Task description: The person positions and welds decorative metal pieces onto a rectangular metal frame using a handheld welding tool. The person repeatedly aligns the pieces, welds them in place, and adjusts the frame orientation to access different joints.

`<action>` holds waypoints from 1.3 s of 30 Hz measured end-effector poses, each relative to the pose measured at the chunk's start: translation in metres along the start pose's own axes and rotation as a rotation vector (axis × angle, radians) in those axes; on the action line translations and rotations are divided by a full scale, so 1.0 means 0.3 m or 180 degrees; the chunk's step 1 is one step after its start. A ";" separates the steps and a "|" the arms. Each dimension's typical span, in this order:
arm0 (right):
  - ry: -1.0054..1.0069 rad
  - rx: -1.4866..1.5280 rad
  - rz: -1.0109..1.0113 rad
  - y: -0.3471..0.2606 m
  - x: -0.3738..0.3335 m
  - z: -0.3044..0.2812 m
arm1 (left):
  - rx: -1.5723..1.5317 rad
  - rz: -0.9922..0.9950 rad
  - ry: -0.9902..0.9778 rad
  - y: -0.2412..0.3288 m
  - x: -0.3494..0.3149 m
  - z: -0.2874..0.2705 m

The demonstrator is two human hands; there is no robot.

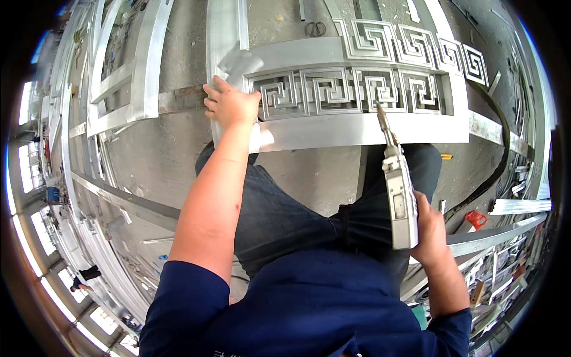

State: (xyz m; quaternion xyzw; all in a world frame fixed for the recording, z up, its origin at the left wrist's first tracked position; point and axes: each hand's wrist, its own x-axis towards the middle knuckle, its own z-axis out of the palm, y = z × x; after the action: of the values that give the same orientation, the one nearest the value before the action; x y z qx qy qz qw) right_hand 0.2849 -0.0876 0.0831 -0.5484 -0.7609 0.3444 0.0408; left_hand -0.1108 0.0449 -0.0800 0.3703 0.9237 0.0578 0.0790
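My left hand point(232, 106) lies with fingers spread at the left end of a silver metal frame point(357, 131). The thumb reaches the end of a row of square-spiral fretwork panels point(331, 90) set inside that frame. Beside the fingers are shiny, blurred pieces of metal point(239, 62). In my right hand point(429, 229) is a grey power drill point(399, 196), its long bit pointing away from me. The bit's tip appears over the frame's near rail, by the third fretwork panel; whether it touches I cannot tell.
A second fretwork row point(416, 45) lies beyond the frame. Scissors point(315, 28) rest on the floor at the back. Another silver frame point(143, 71) stands at the left. A dark strap or hose point(504, 143) curves down the right, near a red object point(476, 220). A person point(87, 276) is far off at the left.
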 end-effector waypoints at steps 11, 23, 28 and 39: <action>-0.0878 -0.1463 -0.0750 -0.318 0.511 -0.071 | -0.0063 -0.0095 -0.0091 0.002 -0.001 -0.020; -0.1355 -0.1851 -0.0826 -0.401 0.714 0.103 | -0.0191 -0.0117 -0.0058 -0.023 0.011 -0.002; -0.1371 -0.1886 -0.0658 -0.406 0.738 0.109 | -0.0239 -0.0150 -0.0073 -0.017 0.012 -0.009; -0.1344 -0.1931 -0.0823 -0.395 0.745 0.115 | -0.0062 -0.0059 0.0218 -0.026 0.011 0.009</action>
State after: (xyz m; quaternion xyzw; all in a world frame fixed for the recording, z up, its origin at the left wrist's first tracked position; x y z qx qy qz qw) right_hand 0.0859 0.0698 0.0537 -0.3523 -0.8826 0.2011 -0.2375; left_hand -0.1179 0.0418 -0.0843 0.3588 0.9287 0.0787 0.0515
